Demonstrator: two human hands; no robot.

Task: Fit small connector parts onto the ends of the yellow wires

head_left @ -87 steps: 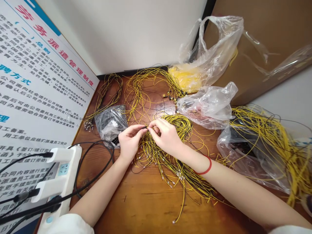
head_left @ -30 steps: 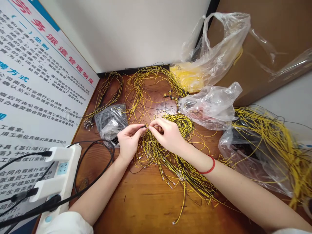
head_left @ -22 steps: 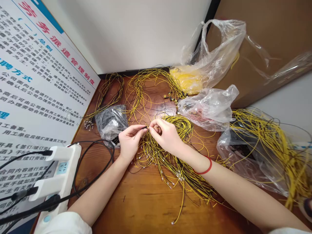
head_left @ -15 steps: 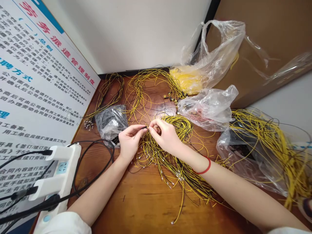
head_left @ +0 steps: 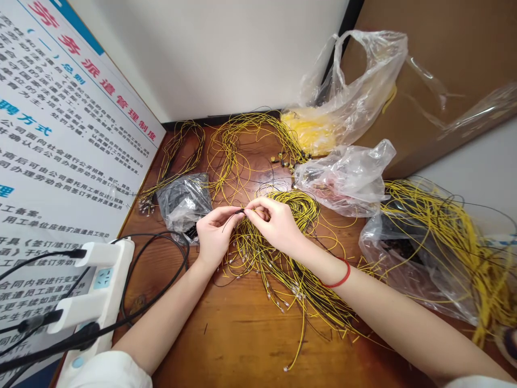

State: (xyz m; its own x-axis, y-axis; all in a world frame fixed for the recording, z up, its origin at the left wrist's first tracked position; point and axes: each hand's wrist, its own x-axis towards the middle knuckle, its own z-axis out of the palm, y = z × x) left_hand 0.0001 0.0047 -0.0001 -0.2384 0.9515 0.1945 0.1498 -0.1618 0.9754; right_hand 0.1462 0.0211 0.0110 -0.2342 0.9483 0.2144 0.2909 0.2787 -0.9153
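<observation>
My left hand (head_left: 216, 231) pinches a small black piece (head_left: 239, 210) between thumb and forefinger, and a thin dark wire trails from it. From the other side my right hand (head_left: 277, 223) is closed at the same spot, its thumb and fingertip meeting the left fingertips. What the right fingers hold looks like a thin wire, partly hidden by them. Under and beyond both hands spreads a large bundle of yellow and black wires (head_left: 305, 213), with small pale connectors at many of the ends. A plastic bag of black parts (head_left: 183, 202) lies just left of my left hand.
A white power strip (head_left: 117, 280) with black cables stands at the left by a printed board (head_left: 72, 134). Clear bags with yellow pieces (head_left: 309, 132) and reddish pieces (head_left: 323, 188) sit at the back right. More yellow wires (head_left: 456, 231) drape over a bag (head_left: 388, 280) at right.
My right hand's fingertips have shifted slightly left, closer against the left fingertips and the black piece. The left hand stays almost still.
</observation>
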